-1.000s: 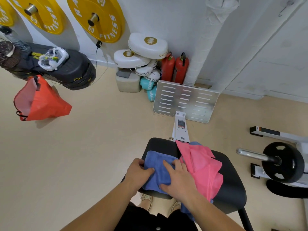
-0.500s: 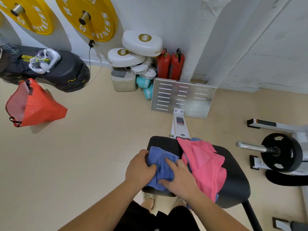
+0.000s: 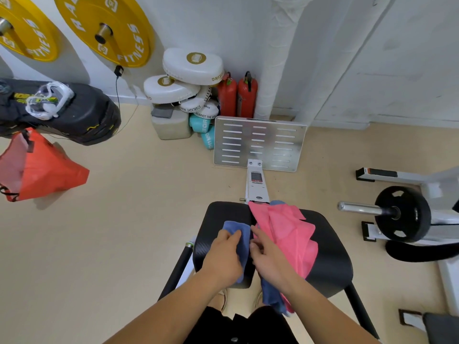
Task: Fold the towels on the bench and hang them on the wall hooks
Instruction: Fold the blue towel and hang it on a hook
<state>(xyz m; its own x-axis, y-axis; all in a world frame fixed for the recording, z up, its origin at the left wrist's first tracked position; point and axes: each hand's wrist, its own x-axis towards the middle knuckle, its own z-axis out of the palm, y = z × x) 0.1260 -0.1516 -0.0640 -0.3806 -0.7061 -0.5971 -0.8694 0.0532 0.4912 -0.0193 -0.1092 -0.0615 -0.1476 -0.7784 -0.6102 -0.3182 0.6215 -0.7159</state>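
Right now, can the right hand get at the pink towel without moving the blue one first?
Probably yes. The right hand rests right beside the pink towel, which lies on top with nothing covering it. The left hand holds the blue towel off to the other side.

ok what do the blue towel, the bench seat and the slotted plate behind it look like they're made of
Blue towel: soft napped cloth, probably microfibre or terry; matte, and it bunches under the hands.
Bench seat: black padded vinyl or faux leather, judging by its fine carbon-weave texture and slight sheen.
Slotted plate: bare metal, likely aluminium or steel; silvery, brushed, dully reflective.
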